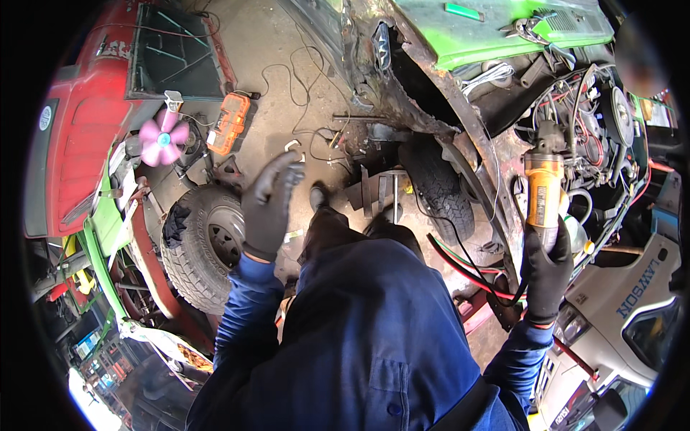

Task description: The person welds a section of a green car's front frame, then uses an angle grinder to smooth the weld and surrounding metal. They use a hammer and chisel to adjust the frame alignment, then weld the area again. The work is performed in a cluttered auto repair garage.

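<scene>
In my right hand (548,273), in a dark glove, is a yellow angle grinder (544,190). The fingers wrap round its lower end, and its metal head points away from me, over the engine bay (586,118) of a vehicle with its front bodywork off. A black cord (474,262) hangs in a loop below that hand. My left hand (269,205), gloved too, is raised in the air near a loose wheel (208,248). Its fingers are extended and slightly bent, with nothing seen in them. The rusty fender edge (467,122) lies just left of the grinder.
A green panel (517,36) with pliers (539,32) on it is at the far right. An orange case (230,123) and a pink fan (164,138) stand at left by a red vehicle body (79,151). Cables (305,86) trail across the floor. A white truck (625,309) is at right.
</scene>
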Available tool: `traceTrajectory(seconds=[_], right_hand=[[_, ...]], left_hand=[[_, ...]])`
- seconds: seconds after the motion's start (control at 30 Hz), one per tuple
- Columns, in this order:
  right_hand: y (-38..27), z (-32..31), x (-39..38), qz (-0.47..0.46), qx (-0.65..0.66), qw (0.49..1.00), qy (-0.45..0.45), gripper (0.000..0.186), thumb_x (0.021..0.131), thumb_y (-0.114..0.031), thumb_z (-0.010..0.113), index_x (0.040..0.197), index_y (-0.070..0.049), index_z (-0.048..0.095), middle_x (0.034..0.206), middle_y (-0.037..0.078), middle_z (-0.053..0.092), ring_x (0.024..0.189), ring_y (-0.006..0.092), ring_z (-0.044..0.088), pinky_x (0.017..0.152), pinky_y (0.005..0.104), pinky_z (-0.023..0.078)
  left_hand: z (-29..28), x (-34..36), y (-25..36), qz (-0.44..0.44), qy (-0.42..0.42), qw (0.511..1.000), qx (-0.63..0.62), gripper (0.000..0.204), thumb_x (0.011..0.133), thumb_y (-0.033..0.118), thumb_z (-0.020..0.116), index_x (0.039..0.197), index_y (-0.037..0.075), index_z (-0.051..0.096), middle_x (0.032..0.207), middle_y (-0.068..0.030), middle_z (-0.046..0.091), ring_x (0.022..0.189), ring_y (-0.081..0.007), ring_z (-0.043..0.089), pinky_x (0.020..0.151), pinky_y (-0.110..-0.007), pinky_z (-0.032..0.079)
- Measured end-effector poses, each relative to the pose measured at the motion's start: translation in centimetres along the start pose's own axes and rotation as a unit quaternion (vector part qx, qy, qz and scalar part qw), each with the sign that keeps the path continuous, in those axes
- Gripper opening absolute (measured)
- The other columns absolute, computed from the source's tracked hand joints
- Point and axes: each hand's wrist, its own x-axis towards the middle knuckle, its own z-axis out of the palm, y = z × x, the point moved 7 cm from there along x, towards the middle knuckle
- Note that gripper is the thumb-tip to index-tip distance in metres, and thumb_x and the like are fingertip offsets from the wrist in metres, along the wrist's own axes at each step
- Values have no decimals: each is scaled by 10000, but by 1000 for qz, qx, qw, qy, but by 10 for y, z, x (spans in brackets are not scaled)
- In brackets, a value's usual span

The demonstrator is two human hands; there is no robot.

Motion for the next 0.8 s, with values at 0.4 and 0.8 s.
traceTrajectory(seconds=[0.4,0.8], right_hand=[[-131,128,-101,-168,205,962,-69,934,931,-645,805,1485,64,554,1242,303,753,869,284,775,746,384,650],[-344,223,-78,-630,-228,632,390,614,1137,-563,537,1403,-12,588,1057,226,738,903,366,810,754,490,724]], left_hand=[[-74,66,87,191,-60,966,-163,431,1193,223,532,1505,-63,612,1284,-225,748,1153,-289,751,1058,-453,601],[-261,41,22,178,100,974,-96,444,1169,247,588,1477,-68,644,1244,-201,777,1116,-269,774,1040,-403,593]])
